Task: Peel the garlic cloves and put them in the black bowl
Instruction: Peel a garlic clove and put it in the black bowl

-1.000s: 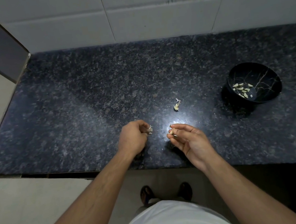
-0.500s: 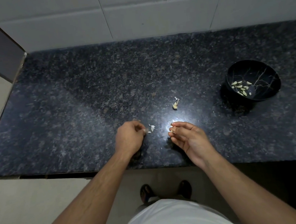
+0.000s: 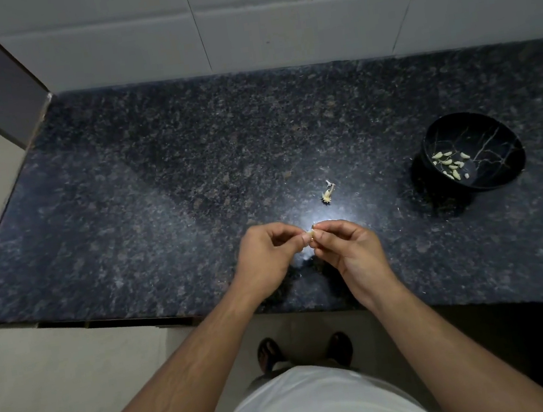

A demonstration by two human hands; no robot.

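As both hands meet above the granite worktop (image 3: 158, 193), the left hand (image 3: 270, 258) and right hand (image 3: 348, 251) pinch one garlic clove (image 3: 310, 235); the black bowl (image 3: 501, 175) of peeled cloves (image 3: 449, 163) sits at two o'clock.

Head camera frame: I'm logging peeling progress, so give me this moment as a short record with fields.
left hand: left hand pinches the garlic clove
right hand: right hand pinches the same clove from the other side
black bowl: black bowl at right on the countertop, holding peeled cloves
scrap: garlic stem remnant beyond the hands
stage: clove between both hands, not yet in bowl
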